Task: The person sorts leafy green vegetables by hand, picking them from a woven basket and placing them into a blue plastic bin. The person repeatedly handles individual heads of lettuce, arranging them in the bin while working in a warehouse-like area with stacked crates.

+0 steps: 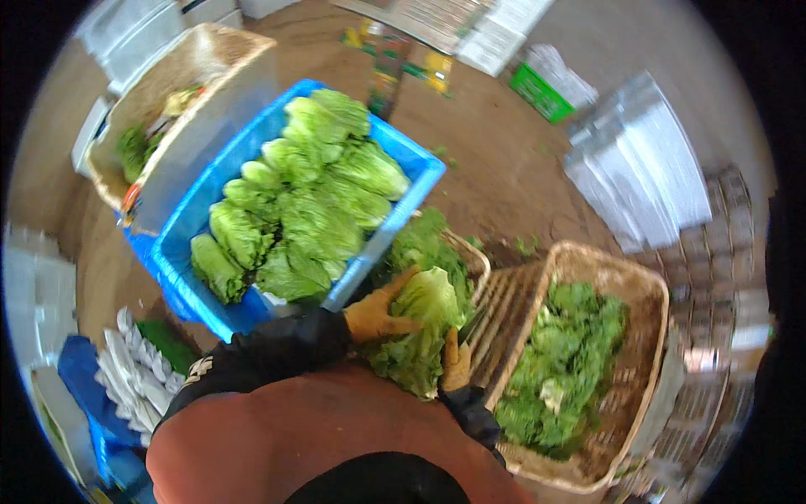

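Observation:
A head of leafy green lettuce (428, 302) is held close to the front of my body, between my two gloved hands. My left hand (381, 314), in a tan glove, has its fingers spread over the left side of the leaves. On the other side my right hand (456, 362), gloved alike, grips the lower right of the head. A thin dark edge by the right fingers is too blurred to name. To the left, a blue plastic crate (192, 201) carries several lettuce heads (315, 208) laid in rows. Below the held head, more loose green leaves (425, 239) fill a container.
A dirty tan basket (636, 441) with leaves stands at right, beside a ribbed surface (510, 309). Behind the blue crate is a large pale tub (214, 126) with scraps. White foam boxes (642, 170) and a green crate (541, 94) stand farther off on the brown floor.

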`<state>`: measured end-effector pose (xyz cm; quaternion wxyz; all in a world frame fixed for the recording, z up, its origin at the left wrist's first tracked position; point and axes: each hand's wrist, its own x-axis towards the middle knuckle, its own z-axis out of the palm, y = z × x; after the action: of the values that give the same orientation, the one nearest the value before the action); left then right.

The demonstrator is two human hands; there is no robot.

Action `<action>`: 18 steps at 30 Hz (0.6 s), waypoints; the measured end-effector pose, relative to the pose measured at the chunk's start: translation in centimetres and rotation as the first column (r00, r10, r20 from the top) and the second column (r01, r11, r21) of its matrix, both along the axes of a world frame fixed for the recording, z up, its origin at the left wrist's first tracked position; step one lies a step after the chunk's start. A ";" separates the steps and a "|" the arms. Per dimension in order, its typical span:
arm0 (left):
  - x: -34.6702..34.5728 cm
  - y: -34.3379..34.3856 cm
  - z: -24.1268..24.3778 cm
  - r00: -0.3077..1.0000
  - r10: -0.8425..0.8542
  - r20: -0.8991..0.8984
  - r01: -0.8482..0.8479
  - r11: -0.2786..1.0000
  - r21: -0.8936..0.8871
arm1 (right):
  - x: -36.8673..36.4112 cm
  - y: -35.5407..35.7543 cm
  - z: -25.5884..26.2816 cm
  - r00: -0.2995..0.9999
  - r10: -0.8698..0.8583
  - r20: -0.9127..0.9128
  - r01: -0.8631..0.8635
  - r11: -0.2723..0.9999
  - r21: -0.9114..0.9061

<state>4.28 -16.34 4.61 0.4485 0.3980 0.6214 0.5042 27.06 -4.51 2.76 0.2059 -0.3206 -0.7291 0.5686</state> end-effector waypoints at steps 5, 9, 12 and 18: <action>-12.3 -4.7 -1.4 0.831 0.450 0.327 -0.556 0.697 0.453 | -5.7 0.5 5.1 0.976 0.216 -0.005 -0.201 0.903 -0.380; -25.0 -3.9 -3.5 0.328 0.930 0.168 -0.896 0.250 0.368 | -7.4 -0.1 5.6 0.977 0.107 0.187 0.004 0.858 -0.514; -29.2 -0.5 -8.4 0.017 0.942 -0.334 -0.886 0.169 0.432 | -6.6 -0.4 4.0 0.972 0.234 0.018 -0.167 0.746 -0.644; -35.2 -2.4 -19.0 0.077 0.717 -0.692 -0.936 0.291 0.197 | -5.4 -0.9 1.1 0.934 0.323 -0.155 -0.342 0.674 -0.655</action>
<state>-30.87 -18.70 -14.43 -0.1318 0.0417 0.9136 0.3824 21.65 -5.42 3.84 -0.0209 -0.2276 -0.5174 0.8246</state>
